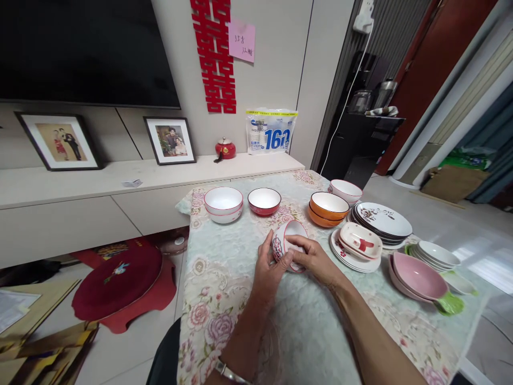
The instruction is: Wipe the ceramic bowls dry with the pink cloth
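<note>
With my left hand and right hand I am gripping a white round bowl with red rim and painted pattern, tilted above the cloth-covered bench — two hands, I think, so that it does not slip. Behind it, glossy orange bowls with white insides stand nested, probably for saving room.

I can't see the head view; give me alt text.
A person's left hand and right hand hold a patterned bowl, tilted, over a flowered tablecloth. More bowls stand beyond it; stacked plates and dishes sit to the right.
</note>
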A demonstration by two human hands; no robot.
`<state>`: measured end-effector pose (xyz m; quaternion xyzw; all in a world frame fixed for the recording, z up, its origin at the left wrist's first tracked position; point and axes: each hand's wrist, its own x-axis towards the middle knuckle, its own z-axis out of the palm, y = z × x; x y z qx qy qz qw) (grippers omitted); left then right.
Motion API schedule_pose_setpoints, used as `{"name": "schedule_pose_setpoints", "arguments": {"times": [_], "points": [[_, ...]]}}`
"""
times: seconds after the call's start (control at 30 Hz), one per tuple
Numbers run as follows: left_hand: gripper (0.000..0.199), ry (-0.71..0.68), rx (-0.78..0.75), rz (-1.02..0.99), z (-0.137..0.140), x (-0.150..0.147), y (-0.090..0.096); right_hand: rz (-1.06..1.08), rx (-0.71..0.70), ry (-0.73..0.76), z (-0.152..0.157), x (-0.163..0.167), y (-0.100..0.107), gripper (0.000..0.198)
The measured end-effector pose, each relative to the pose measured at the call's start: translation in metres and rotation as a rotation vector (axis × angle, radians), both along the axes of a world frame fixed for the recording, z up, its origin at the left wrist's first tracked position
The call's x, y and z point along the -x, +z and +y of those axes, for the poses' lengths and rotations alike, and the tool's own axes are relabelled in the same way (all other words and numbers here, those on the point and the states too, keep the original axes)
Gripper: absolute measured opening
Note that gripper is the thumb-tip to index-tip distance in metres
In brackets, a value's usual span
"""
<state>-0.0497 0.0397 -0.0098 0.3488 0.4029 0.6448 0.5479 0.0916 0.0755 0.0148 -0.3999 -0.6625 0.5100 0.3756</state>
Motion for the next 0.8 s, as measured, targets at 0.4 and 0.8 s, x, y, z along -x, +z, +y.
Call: {"name": "schedule_pose_setpoints", "arguments": {"times": [0.4, 0.8], "points": [[0.086, 0.015, 0.056, -0.028, 0.004, 0.003, 0.0, -0.638, -0.414, -0.039, 0.0, -0.02, 0.006, 0.03], [0.078, 0.113, 0.071, 0.025, 0.006, -0.004, -0.007, -0.587, -0.473, -0.691, 0.01, -0.013, -0.017, 0.025]]}}
